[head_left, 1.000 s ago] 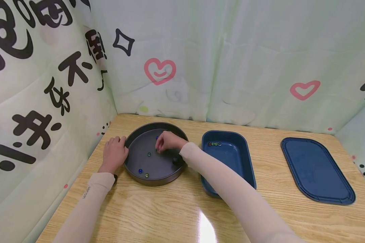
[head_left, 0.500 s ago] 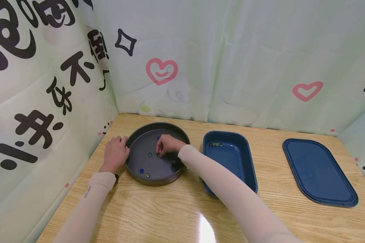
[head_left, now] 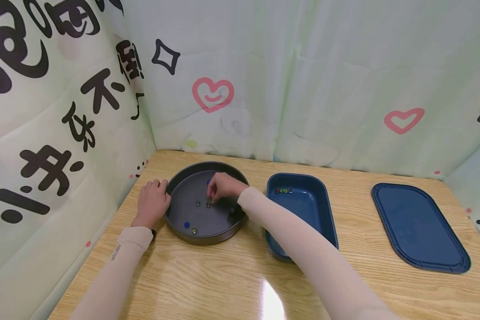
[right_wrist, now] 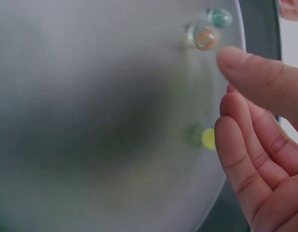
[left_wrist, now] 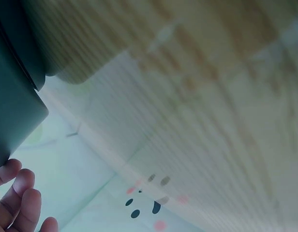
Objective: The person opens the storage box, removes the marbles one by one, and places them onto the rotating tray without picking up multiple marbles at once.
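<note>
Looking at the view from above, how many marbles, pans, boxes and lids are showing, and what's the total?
Marbles: 9 showing, 5 in the pan and 4 in the box (the right hand may hide more)
Round dark pan: 1
Blue box: 1
Flat blue lid: 1
Total: 12 showing

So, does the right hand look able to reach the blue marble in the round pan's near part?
Probably yes: the right hand is over the round pan, and nothing visible blocks its way to the uncovered blue marble.
</note>
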A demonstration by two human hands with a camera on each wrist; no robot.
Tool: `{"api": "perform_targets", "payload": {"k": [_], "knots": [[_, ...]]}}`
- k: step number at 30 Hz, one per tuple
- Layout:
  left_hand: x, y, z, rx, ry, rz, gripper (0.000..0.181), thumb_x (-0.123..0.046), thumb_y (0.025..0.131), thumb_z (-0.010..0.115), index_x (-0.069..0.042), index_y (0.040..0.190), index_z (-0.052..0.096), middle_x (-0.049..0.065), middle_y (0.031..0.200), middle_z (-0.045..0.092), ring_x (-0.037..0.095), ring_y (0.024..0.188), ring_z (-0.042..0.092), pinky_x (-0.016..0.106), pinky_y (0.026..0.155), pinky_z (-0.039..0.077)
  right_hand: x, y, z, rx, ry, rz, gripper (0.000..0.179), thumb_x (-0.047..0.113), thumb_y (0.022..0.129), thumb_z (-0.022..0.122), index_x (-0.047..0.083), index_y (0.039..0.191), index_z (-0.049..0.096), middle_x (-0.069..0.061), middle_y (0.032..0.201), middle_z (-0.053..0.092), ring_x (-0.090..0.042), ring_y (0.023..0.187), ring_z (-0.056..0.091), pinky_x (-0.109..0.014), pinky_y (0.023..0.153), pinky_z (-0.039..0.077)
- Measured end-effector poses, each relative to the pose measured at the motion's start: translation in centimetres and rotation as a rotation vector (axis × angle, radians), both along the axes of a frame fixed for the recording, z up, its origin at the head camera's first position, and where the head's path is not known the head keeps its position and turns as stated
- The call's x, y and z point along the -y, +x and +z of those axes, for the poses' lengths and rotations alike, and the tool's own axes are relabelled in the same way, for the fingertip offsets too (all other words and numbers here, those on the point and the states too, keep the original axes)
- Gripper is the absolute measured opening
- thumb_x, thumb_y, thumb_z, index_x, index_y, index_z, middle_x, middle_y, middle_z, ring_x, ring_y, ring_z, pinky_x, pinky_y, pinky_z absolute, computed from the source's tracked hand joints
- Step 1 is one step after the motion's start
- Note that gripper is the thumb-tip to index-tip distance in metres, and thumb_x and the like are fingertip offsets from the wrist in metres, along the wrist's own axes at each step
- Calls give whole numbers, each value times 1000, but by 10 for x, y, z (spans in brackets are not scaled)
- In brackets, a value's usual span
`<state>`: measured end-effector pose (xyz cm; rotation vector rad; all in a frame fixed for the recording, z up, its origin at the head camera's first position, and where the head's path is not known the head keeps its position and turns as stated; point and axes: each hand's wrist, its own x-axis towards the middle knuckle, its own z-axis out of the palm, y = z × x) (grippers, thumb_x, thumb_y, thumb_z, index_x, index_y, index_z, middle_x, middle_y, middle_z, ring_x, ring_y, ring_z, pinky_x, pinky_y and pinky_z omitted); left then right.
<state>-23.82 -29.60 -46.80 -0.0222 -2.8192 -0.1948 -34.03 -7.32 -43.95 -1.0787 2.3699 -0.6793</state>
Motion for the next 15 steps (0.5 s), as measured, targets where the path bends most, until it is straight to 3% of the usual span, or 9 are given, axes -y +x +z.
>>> {"api": "perform_targets", "payload": {"k": [9, 15], "knots": [[0, 0, -2, 2, 7, 0, 29, -9, 85, 51, 2, 112, 54, 23, 97, 56, 39, 88, 51, 51, 79, 42, -15, 2, 19, -34, -91, 72, 12, 7, 75, 76, 6, 87, 73, -5, 83, 71, -7, 72, 63, -16, 68, 50], [-1, -1, -1, 23, 7, 9, 32, -11, 86, 50, 2, 115, 54, 23, 100, 56, 40, 92, 52, 51, 82, 42, -34, 9, 34, -14, -174, 78, 19, 8, 77, 74, 0, 94, 72, -6, 85, 71, -7, 72, 61, -18, 69, 50]]}}
